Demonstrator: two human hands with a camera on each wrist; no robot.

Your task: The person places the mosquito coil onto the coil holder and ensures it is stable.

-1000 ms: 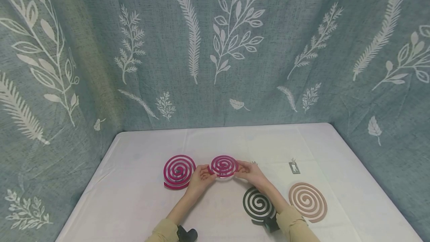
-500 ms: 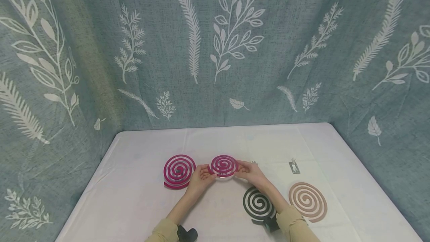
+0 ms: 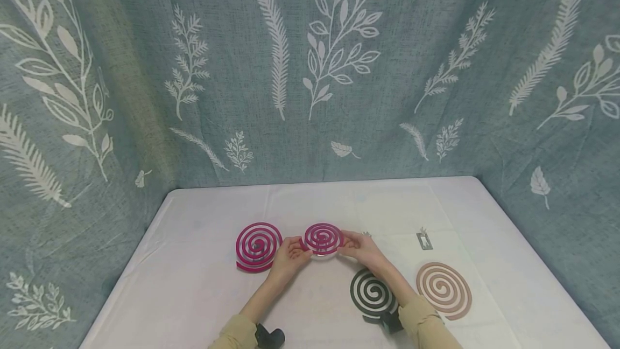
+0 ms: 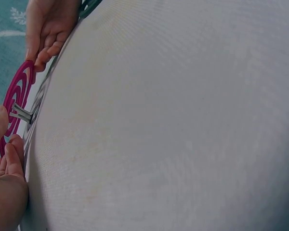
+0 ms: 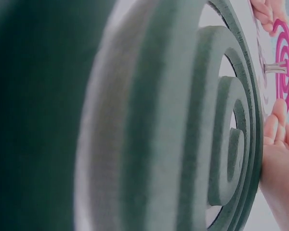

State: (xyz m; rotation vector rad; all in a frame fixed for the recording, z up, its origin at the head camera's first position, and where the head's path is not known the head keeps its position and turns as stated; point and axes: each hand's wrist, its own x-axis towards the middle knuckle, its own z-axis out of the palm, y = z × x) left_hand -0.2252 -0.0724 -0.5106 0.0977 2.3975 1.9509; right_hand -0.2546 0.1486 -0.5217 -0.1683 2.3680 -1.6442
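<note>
Magenta spiral [image 3: 323,238] held off the tabletop [image 3: 169,284] between two hands, a small metal stand [image 4: 22,113] at its middle.
The near-left edge is pinched by the left hand [image 3: 289,257], the opposite edge by the right hand [image 3: 360,249], thumbs above and fingers beneath, presumably so the thin coil is kept level and unbent; whether any weight is borne by the stand cannot be told. Both forearms are angled inward, the right one passed over a dark green spiral [image 3: 373,291].
</note>
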